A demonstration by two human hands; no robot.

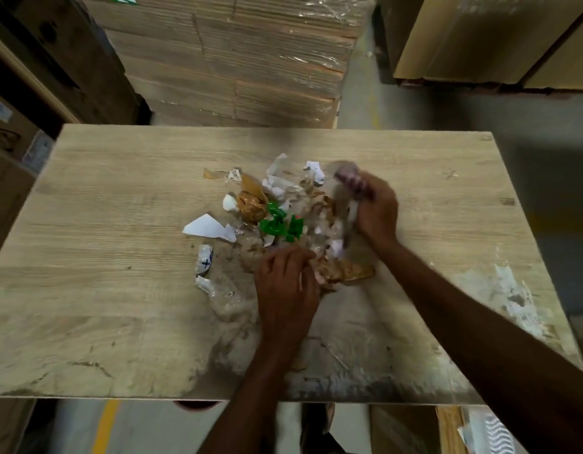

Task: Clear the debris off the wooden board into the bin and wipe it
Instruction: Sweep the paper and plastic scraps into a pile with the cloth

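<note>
The wooden board (103,224) is seen from above, serving as the worktop, and the debris (250,204) is heaped right at its middle. Torn white paper (206,227) is spotted at the pile's left edge, a crumpled green wrapper (278,226) sits at its heart, and scraps of clear film are tangled through the lot.

The left hand (286,290) is planted on the near side of the heap. Its fingers (300,258) are curled down and closed on the scraps there, with a brown cardboard piece (352,273) lying just beside them.

The right hand (377,209) is placed at the pile's right side, and it is badly blurred. Something pale and crumpled is seen against it, but whether the fingers are clamped on it or spread cannot be told.

A grey, dusty smear (316,365) is spread across the board between the pile and the near edge, under the left forearm. Pale chipped patches (509,290) are marked along the right edge.

Beyond the far edge, a wrapped stack of flattened cartons (234,60) is stood on the floor. A yellow line (108,424) is painted on the floor below the near edge.
</note>
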